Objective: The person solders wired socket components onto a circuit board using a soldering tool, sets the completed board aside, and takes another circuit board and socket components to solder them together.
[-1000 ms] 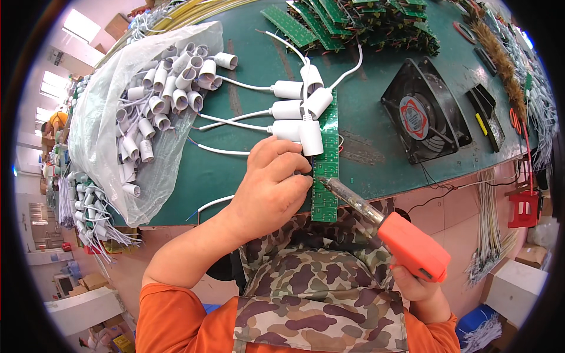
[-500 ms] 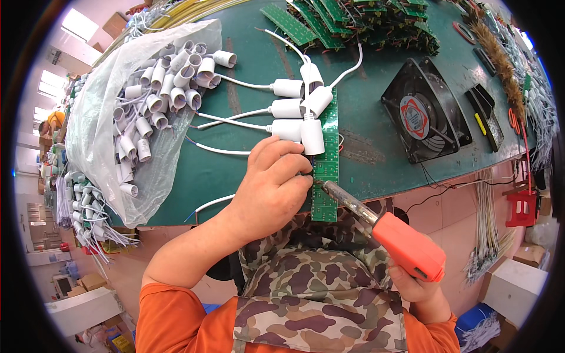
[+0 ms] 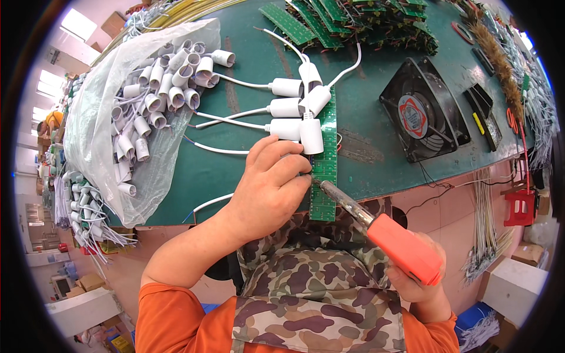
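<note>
My right hand [image 3: 415,273] is closed round the red handle of a soldering iron [image 3: 403,247]. The iron's metal tip meets the left part of a long green circuit board [image 3: 324,203], close to my left fingertips. My left hand [image 3: 272,179] is closed in a pinch at the board's left edge; what its fingers hold is hidden. White lamp sockets [image 3: 286,107] with white cables lie across the board's far part, just beyond my left hand. One socket [image 3: 311,136] stands nearest to my fingers. Two more white cables [image 3: 215,201] run in under my left hand.
A clear plastic bag [image 3: 88,138] full of white sockets lies at the left. Stacked green circuit boards [image 3: 353,20] are at the back. A black fan [image 3: 421,112] stands on the right, beside a black holder [image 3: 484,115] with a yellow strip. The green table's front edge is near me.
The soldering iron has shifted very slightly to the left, its tip still at the board. My left hand keeps its pinch in nearly the same place.
</note>
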The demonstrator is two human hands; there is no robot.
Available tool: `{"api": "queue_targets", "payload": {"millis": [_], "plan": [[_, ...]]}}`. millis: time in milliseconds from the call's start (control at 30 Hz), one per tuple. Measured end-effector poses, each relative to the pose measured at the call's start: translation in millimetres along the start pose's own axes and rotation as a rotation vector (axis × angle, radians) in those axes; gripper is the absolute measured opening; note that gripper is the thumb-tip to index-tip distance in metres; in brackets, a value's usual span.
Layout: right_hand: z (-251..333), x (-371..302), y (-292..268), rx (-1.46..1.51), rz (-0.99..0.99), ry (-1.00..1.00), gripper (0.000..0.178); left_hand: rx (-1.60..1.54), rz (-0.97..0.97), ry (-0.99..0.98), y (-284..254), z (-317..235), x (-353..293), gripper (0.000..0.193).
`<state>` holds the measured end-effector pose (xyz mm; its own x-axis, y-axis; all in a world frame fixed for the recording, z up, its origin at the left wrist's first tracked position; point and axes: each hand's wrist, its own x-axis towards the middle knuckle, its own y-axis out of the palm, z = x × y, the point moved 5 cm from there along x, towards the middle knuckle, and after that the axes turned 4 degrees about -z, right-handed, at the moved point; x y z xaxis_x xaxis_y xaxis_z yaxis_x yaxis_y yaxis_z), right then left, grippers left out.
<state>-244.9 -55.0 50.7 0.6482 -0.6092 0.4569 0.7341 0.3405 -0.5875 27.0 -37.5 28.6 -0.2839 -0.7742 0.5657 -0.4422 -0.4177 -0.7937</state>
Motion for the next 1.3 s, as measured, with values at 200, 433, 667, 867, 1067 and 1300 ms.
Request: {"api": "queue_targets", "payload": {"millis": [200, 433, 667, 867, 1067, 1300], "plan": [[-0.5, 3.2, -0.5, 0.01, -0.009, 0.006, 0.062, 0.02, 0.011, -0.001, -1.1, -0.1, -1.4, 0.02], [-17.7, -37.0, -8.3, 0.049, -0.053, 0.125, 0.057, 0.019, -0.002, 0.007, -1.4, -0.2, -0.9, 0.019], [-20.2, -38.7, -3.6, 0.059, -0.063, 0.125, 0.061, 0.026, -0.012, 0.007, -2.2, 0.4, -2.6, 0.018], [-27.4, -54.1, -5.9, 0.091, -0.059, 0.265, 0.062, 0.06, 0.017, 0.016, -3.2, -3.0, -1.3, 0.017], [-29.1, -61.0, -13.2, 0.047, -0.109, 0.23, 0.057, 0.043, 0.016, -0.02, -25.7, 2.4, -12.2, 0.046], [-32.6, -63.3, -12.4, 0.065, -0.262, 0.298, 0.038, 0.14, 0.028, 0.112, -20.2, 15.0, -4.5, 0.037]]}}
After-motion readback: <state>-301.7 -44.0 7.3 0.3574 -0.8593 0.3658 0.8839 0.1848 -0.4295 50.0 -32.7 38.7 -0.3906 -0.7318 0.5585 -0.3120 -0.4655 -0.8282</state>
